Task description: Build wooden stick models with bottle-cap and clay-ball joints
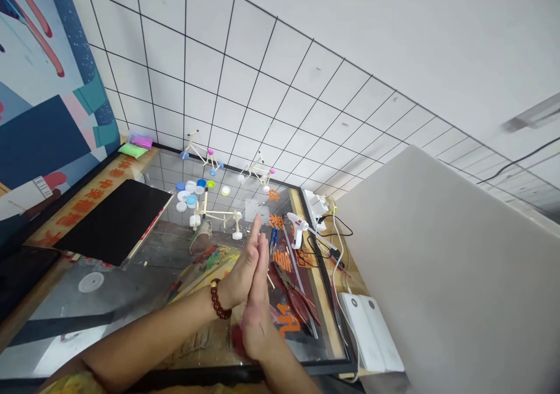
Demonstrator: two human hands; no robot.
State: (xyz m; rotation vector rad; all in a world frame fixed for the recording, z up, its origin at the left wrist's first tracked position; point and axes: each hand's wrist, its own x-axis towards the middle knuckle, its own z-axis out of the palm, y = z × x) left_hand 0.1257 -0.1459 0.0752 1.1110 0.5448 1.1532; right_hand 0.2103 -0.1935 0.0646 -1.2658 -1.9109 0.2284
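Note:
My left hand [240, 274], with a red bead bracelet [220, 299] at the wrist, is pressed palm to palm against my right hand [259, 301]. Fingers of both hands are stretched out straight, and no object shows between them. Just beyond the fingertips stands a small frame of sticks on white bottle-cap wheels [219, 215]. Close by on the right are red-handled pliers [297, 295], a blue cutter knife [273, 239] and a white hot glue gun [297, 228]. Two more stick frames, one on blue caps [202, 154] and another on white caps [257, 171], stand at the back.
Loose bottle caps [191, 187] lie on the glass tabletop. A black sheet [116, 219] is at left, with green and purple packets [135, 146] behind. White power strips [370, 330] and cables run along the right edge, beside a large pale panel [450, 254]. Gridded wall behind.

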